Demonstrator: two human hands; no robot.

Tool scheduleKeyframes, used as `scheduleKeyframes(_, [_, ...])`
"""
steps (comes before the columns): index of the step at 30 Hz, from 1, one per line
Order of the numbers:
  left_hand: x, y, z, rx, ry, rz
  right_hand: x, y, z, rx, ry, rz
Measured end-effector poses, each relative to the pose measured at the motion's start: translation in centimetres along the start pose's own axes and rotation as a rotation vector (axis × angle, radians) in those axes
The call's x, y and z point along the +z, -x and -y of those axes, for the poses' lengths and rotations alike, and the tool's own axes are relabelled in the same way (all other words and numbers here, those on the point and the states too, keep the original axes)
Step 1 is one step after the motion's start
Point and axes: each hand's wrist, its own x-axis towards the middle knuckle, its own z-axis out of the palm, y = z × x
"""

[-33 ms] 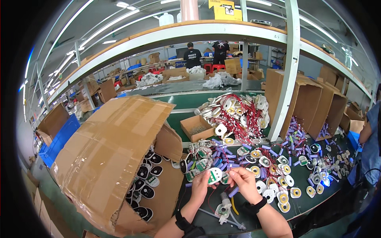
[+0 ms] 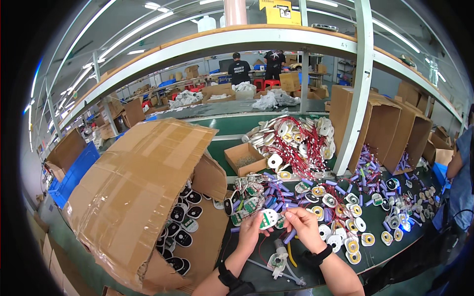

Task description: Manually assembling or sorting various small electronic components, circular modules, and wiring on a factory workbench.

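My left hand [image 2: 248,234] grips a white rounded plastic housing [image 2: 270,217] with a green circuit board in it, its face turned up. Close beside it, my right hand [image 2: 305,228] has thumb and fingers pinched together; what lies between them is too small to make out. Just below those fingers hangs a purple cylindrical battery [image 2: 290,236], and I cannot tell what supports it. On the dark green bench under my hands lie a translucent plastic tool with a hose [image 2: 280,259] and a curved yellow handle [image 2: 292,257].
A large cardboard box [image 2: 133,197] on its side at left holds black-and-white housings [image 2: 183,238]. Beyond my hands are piled batteries [image 2: 365,163], white discs with red wires [image 2: 296,140] and a small carton [image 2: 244,159]. A metal post [image 2: 359,93] rises at right; another person [image 2: 461,172] is beside the bench.
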Motion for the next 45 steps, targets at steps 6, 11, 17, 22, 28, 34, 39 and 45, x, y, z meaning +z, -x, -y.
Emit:
scheduleKeyframes(6, [0.0, -0.2, 0.7, -0.038, 0.035, 0.065, -0.3, -0.7, -0.7, -0.184, 0.280, -0.064])
scheduleKeyframes(11, [0.4, -0.1, 0.2, -0.029, 0.070, 0.028, -0.4, -0.7, -0.3, -0.157, 0.294, -0.007])
scheduleKeyframes(17, [0.4, 0.2, 0.0, -0.081, 0.038, 0.101, -0.5, -0.8, -0.2, -0.416, 0.648, -0.021])
scheduleKeyframes(22, [0.4, 0.3, 0.2, -0.128, 0.056, 0.169, -0.5, -0.9, 0.7, -0.690, 0.996, 0.026])
scheduleKeyframes(28, [0.4, 0.1, 0.4, -0.163, 0.003, 0.207, -0.8, -0.9, 0.3, -0.744, 1.083, 0.079])
scheduleKeyframes(34, [0.2, -0.1, 1.3, -0.059, -0.115, 0.198, -0.5, -0.8, 0.1, -0.557, 0.975, 0.042])
scheduleKeyframes(39, [0.0, -0.2, 0.9, -0.097, -0.095, 0.203, -0.2, -0.6, 0.0, -0.499, 1.011, -0.004])
scheduleKeyframes(45, [0.7, 0.1, 0.2, -0.014, 0.022, 0.183, 0.0, -0.4, 0.3, -0.508, 1.042, 0.020])
